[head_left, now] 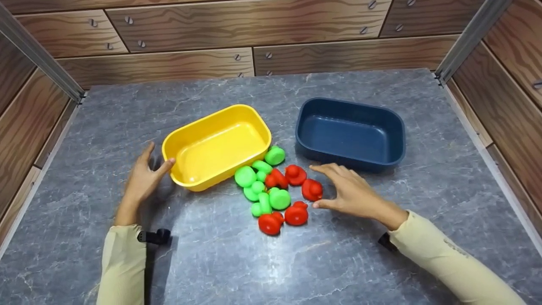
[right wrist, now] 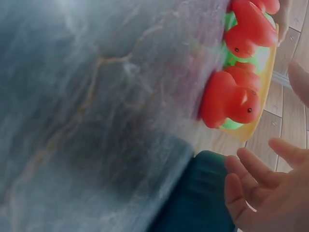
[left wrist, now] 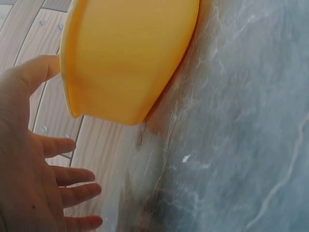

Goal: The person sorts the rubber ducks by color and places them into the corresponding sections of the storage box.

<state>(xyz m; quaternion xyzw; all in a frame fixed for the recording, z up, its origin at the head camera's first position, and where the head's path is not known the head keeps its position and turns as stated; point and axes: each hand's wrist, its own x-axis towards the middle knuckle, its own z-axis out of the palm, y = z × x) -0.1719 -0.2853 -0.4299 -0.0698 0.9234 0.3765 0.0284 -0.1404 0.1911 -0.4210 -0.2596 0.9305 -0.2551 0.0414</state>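
Note:
My left hand [head_left: 144,178] is at the left end of a yellow tub [head_left: 203,186], its thumb at the rim and its fingers spread apart. In the left wrist view the tub's outer wall [left wrist: 130,63] rises beside the thumb. Between the two tubs lies a pile of toy ducks, some green [head_left: 280,199], some red [head_left: 312,189]. Just right of the pile, my right hand [head_left: 351,190] has thumb and fingers parted with nothing between them. Close by, the right wrist view shows a red duck [right wrist: 229,99] with a black eye.
A dark blue tub [head_left: 349,159], with nothing inside, stands beyond my right hand. Wood-patterned panels [head_left: 254,25] enclose the grey marbled tabletop [head_left: 203,262] at the back and sides. Metal posts [head_left: 470,40] stand at the back corners.

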